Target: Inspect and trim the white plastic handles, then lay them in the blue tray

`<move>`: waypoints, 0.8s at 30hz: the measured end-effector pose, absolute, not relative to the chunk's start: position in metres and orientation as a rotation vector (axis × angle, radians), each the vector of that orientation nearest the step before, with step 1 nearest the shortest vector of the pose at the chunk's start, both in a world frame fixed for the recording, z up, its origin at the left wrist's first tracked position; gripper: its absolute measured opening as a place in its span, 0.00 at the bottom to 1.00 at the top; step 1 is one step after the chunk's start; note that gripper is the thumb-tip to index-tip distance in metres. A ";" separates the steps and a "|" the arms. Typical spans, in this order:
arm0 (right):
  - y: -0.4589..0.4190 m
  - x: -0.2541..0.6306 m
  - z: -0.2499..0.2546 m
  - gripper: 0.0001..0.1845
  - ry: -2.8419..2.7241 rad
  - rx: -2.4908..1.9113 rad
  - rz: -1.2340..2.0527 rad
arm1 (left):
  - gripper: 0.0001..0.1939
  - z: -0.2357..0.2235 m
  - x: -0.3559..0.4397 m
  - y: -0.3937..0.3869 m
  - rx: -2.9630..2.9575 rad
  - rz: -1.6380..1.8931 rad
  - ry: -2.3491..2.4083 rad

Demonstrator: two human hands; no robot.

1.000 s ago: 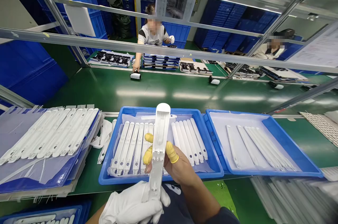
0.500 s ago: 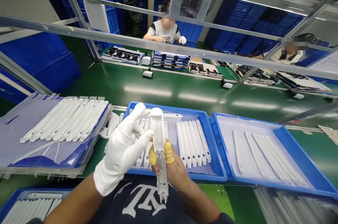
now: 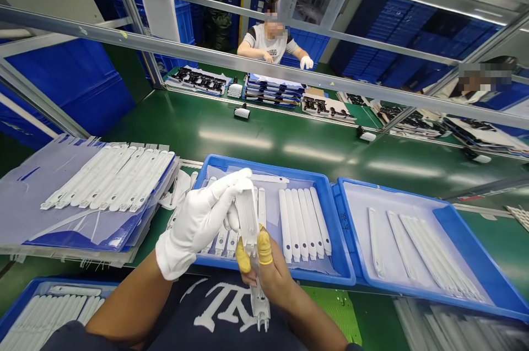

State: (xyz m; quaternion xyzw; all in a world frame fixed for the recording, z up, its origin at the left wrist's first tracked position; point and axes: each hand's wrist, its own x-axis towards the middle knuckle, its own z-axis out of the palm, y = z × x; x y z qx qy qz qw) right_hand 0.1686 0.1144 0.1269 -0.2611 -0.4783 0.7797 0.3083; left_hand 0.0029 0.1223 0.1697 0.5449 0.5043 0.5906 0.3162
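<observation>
In front of my chest I hold a long white plastic part, hollow on the side facing me, with pronged clips at its lower end. My right hand, wearing yellow finger cots, is closed round its middle. My left hand, in a white glove, pinches the rounded upper end between thumb and fingers. Behind both hands lies a blue tray with similar white strips in a row, some partly hidden by the glove and the held part.
A second blue tray on the right holds more strips. To the left, strips lie on stacked sheets. Another tray is low at left. Metal rails cross ahead; a co-worker sits beyond the green belt.
My left hand has moved from beside the white plastic part onto its upper end and closed there. The view has shifted slightly. The co-worker's gloved hand has moved outward.
</observation>
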 end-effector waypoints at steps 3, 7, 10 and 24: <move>0.115 0.168 0.130 0.29 -1.295 -0.626 2.150 | 0.18 0.174 0.004 0.121 1.006 1.542 1.285; 0.117 0.165 0.128 0.34 -1.245 -0.590 2.245 | 0.32 0.170 0.005 0.127 0.765 1.575 1.160; 0.121 0.164 0.125 0.36 -1.080 -0.647 2.238 | 0.35 0.158 0.004 0.130 0.777 1.562 1.082; 0.180 0.159 0.166 0.25 -0.884 -0.674 1.880 | 0.31 0.091 0.026 0.061 1.324 0.923 1.324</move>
